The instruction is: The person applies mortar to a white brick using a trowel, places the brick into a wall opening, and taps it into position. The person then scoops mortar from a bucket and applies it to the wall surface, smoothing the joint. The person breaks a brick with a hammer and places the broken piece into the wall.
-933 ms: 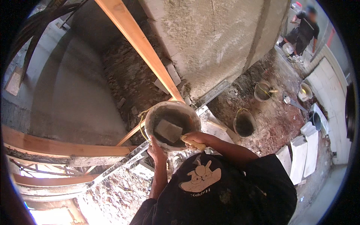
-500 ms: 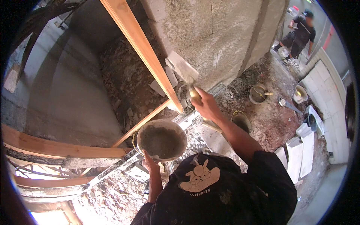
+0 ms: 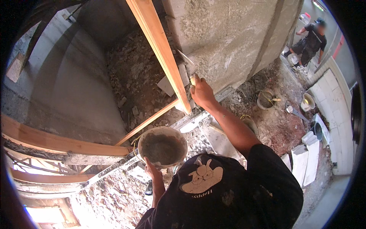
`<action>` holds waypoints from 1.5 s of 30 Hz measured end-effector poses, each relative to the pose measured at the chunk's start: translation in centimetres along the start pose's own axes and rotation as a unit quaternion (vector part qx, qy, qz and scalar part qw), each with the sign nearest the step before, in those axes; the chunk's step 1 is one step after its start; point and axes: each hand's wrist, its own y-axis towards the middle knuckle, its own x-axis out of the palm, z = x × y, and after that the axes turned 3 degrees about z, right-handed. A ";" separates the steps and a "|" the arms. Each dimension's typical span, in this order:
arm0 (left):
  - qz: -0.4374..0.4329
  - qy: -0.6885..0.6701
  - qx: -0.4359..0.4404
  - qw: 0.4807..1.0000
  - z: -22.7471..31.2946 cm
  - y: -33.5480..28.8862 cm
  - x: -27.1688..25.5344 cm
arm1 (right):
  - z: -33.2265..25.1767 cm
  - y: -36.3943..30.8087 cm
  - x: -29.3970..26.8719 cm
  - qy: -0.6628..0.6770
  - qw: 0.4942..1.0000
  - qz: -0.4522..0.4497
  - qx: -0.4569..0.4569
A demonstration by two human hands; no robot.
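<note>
My left hand is closed on the near rim of a round bucket. Wet grey mortar lies inside it. My right hand is wrapped round the handle of a trowel. The trowel's blade is seen nearly edge-on, close to the lower part of a rough, mortar-smeared block wall. Whether the blade touches the wall I cannot tell. Just left of the blade rises a wooden post.
A thin wooden brace meets the post's foot. Buckets stand on the rubble floor at right, near white blocks. A person is at the far right. A plank runs along the left.
The trowel has turned from showing its flat face to nearly edge-on against the wall. My left hand keeps the bucket in place. The view has shifted slightly.
</note>
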 end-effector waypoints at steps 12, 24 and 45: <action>-0.021 0.028 0.005 0.999 2.0 0.2 0.7 | 4.8 -7.7 4.9 0.318 0.941 0.079 0.085; -0.076 0.040 0.008 0.996 2.5 -0.7 -1.4 | 8.5 -8.9 6.5 0.528 0.767 -0.062 0.359; 0.004 0.206 0.154 0.966 -4.0 -4.7 -8.3 | 25.2 -23.9 8.7 0.426 0.755 -0.126 0.482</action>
